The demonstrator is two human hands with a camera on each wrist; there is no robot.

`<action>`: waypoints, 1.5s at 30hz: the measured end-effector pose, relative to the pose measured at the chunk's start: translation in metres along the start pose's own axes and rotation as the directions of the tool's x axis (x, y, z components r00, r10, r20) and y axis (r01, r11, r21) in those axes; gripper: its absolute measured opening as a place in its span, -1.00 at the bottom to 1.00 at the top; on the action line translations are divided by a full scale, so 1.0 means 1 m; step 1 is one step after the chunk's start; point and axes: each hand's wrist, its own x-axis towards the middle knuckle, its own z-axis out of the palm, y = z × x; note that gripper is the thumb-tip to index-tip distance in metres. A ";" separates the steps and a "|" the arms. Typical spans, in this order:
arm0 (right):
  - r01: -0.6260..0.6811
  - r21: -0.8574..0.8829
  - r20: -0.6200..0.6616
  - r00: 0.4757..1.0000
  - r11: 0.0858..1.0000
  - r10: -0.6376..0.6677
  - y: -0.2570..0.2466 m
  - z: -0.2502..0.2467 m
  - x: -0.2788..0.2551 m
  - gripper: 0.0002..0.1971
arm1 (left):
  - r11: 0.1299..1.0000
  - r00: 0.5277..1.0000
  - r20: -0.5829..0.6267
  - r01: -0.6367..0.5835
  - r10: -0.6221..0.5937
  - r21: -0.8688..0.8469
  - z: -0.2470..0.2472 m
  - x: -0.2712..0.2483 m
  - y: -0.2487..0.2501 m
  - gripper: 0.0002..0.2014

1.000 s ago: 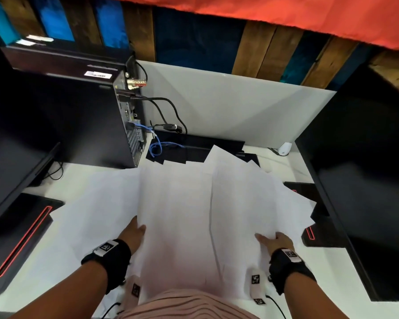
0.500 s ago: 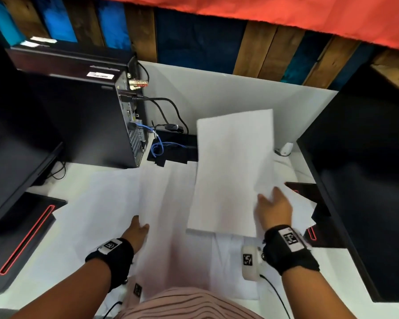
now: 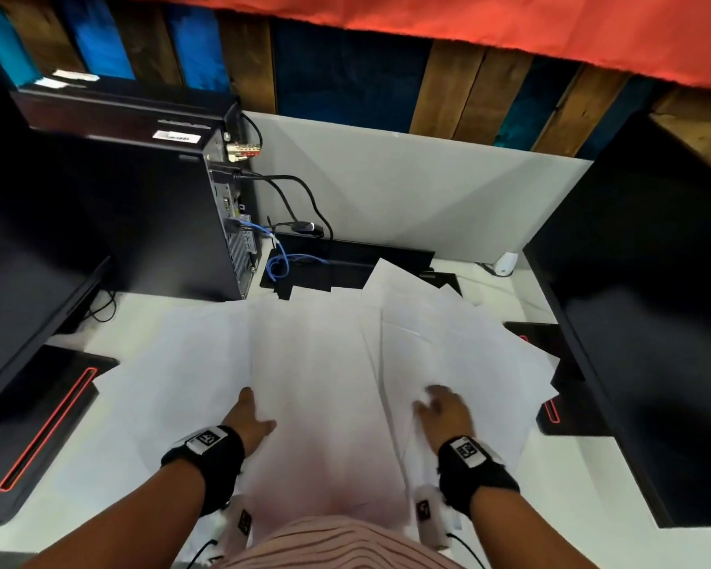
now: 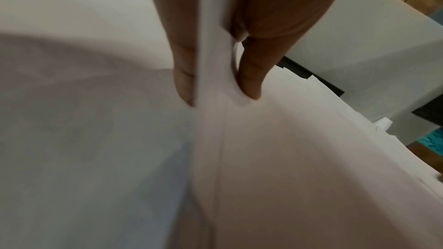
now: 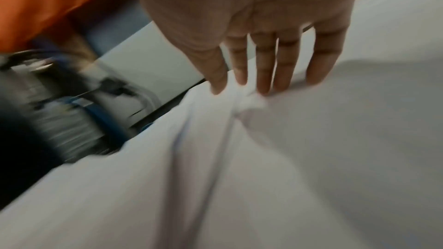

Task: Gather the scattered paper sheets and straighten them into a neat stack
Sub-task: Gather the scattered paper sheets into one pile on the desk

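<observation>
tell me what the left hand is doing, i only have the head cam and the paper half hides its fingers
observer: In the left wrist view the left hand pinches the edge of a sheaf of paper sheets. The edge runs up between its digits.
operator: and the right, holding some too
observer: No. In the right wrist view the right hand is flat, with its fingers straight and spread. The fingertips press down on the paper, which wrinkles under them.
</observation>
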 end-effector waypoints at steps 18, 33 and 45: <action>-0.105 0.242 0.211 0.976 0.965 0.053 0.001 0.012 0.002 -0.49 | 0.999 0.999 -0.014 0.042 -0.042 0.030 0.002 0.005 -0.002 -0.27; 0.315 0.288 -0.577 0.811 0.904 -0.099 -0.081 -0.149 -0.033 -0.77 | 1.000 0.999 -0.018 0.026 -0.026 0.013 -0.004 0.005 -0.007 -0.45; 0.482 0.258 -0.576 0.773 0.837 -0.268 -0.106 -0.111 -0.051 -0.85 | 0.999 0.999 0.020 0.032 -0.032 0.028 -0.001 0.003 -0.007 -0.35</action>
